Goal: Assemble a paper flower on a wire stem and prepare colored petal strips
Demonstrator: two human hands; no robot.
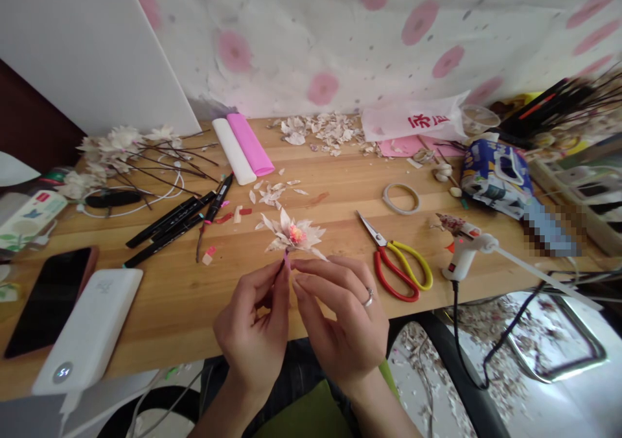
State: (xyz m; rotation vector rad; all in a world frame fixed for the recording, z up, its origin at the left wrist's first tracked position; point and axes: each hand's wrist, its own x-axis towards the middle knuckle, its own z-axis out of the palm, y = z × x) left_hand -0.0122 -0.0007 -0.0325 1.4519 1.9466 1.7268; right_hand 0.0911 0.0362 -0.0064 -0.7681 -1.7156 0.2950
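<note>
A handmade flower (294,232) with pale, pointed petals and a pink-orange centre stands upright above the table's front part. My left hand (255,318) is closed, thumb and fingers pinching its thin dark stem just below the bloom. A narrow purple strip (287,256) shows at the top of the stem, between my fingertips. My right hand (343,315), with a ring on one finger, is at the stem from the other side. Its thumb and index finger are pressed close together, and what lies between them is hidden. Loose petals (272,195) are scattered behind the flower.
Scissors (393,256), a tape roll (401,199) and a hot glue gun (464,250) lie to the right. Black markers (170,221), a phone (51,299) and a white power bank (87,331) are left. Crepe paper rolls (250,145) and a petal heap (330,130) sit behind.
</note>
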